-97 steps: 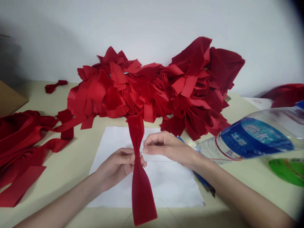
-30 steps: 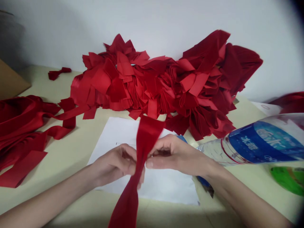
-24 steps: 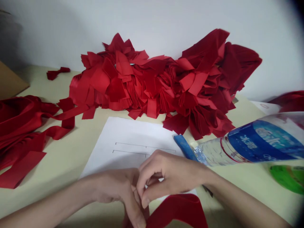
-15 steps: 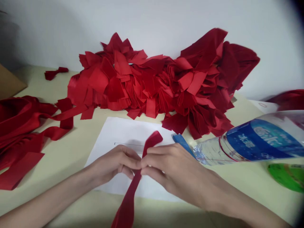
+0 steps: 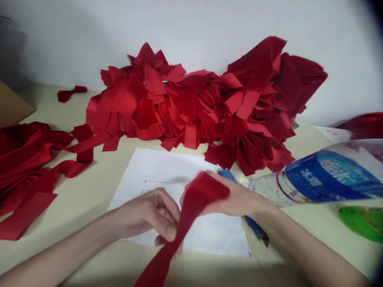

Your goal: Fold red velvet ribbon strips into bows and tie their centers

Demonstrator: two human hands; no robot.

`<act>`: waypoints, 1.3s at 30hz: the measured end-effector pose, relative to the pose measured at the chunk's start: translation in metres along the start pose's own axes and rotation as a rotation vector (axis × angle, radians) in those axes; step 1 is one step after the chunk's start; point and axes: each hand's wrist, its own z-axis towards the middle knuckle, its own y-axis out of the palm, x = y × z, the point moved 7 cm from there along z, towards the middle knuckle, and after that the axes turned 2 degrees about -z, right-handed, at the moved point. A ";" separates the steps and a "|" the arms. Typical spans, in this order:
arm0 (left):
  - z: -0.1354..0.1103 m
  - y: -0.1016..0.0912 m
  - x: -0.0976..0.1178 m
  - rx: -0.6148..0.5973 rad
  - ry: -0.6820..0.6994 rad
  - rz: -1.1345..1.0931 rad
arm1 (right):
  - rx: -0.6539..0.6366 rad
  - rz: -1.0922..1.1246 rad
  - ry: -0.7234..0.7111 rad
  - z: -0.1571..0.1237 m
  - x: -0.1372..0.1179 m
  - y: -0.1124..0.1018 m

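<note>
My left hand (image 5: 149,215) pinches a red ribbon (image 5: 191,211) between thumb and fingers. Over the paper, the ribbon's wide end tilts up to the right, while its other end runs down past the bottom edge of the view. Behind that wide end is my right hand (image 5: 239,201), close to the ribbon, its fingers mostly hidden. Beneath both hands lies a white sheet of paper (image 5: 128,179) with thin drawn lines. A blue, flat object with a dark tip (image 5: 255,225) lies partly under my right hand.
A big heap of folded red ribbon pieces (image 5: 194,103) leans along the wall. Loose red ribbon (image 5: 26,159) is piled at left, near a small red bow-like piece (image 5: 72,93) and a cardboard box (image 5: 13,103). At right lie a water bottle (image 5: 329,175) and a green object (image 5: 359,223).
The ribbon's upper end has swung right and toward me, now covering the right hand's fingers. My right hand has turned and shifted up, uncovering more of the blue object.
</note>
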 end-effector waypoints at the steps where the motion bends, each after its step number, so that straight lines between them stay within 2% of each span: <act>1: 0.000 0.003 -0.007 -0.014 -0.091 0.050 | -0.045 -0.023 0.022 0.001 0.003 0.005; 3: -0.001 0.006 -0.022 0.001 -0.246 0.161 | -0.125 -0.108 0.068 0.002 0.010 0.015; 5: 0.001 0.003 -0.029 0.090 -0.293 0.263 | -0.123 -0.275 0.066 0.001 0.012 0.023; 7: 0.005 -0.003 -0.027 0.212 -0.231 0.323 | -0.036 -0.504 0.018 -0.001 0.005 0.026; 10: 0.006 -0.015 -0.012 0.369 -0.068 0.324 | 0.180 -0.761 -0.019 -0.009 -0.011 0.023; 12: 0.004 -0.026 0.000 0.442 0.018 0.263 | 0.293 -0.788 0.011 -0.014 -0.016 0.014; 14: 0.001 -0.036 0.009 0.479 0.087 0.156 | 0.333 -0.688 0.046 -0.014 -0.015 0.002; 17: 0.001 -0.038 0.014 0.379 0.158 -0.008 | 0.276 -0.402 0.073 -0.009 -0.006 -0.012; 21: 0.004 -0.018 0.010 0.116 0.137 -0.043 | 0.113 -0.088 0.035 -0.002 -0.002 -0.011; 24: 0.004 -0.001 -0.008 0.006 -0.089 0.045 | -0.013 -0.046 0.058 -0.001 0.002 0.003; 27: 0.002 0.006 -0.029 -0.020 -0.317 0.215 | -0.132 -0.169 0.115 -0.003 0.010 0.025; 29: 0.004 -0.001 -0.030 0.087 -0.292 0.325 | -0.069 -0.367 0.100 -0.004 0.009 0.030; 31: 0.007 -0.012 -0.021 0.229 -0.181 0.392 | 0.088 -0.596 0.052 -0.006 0.002 0.029; 34: 0.005 -0.025 -0.003 0.369 -0.013 0.313 | 0.318 -0.772 0.002 -0.014 -0.012 0.019; 36: 0.003 -0.031 0.007 0.397 0.070 0.161 | 0.381 -0.731 0.019 -0.018 -0.015 0.008; 39: 0.002 -0.029 0.014 0.295 0.154 -0.020 | 0.316 -0.482 0.068 -0.016 -0.011 -0.006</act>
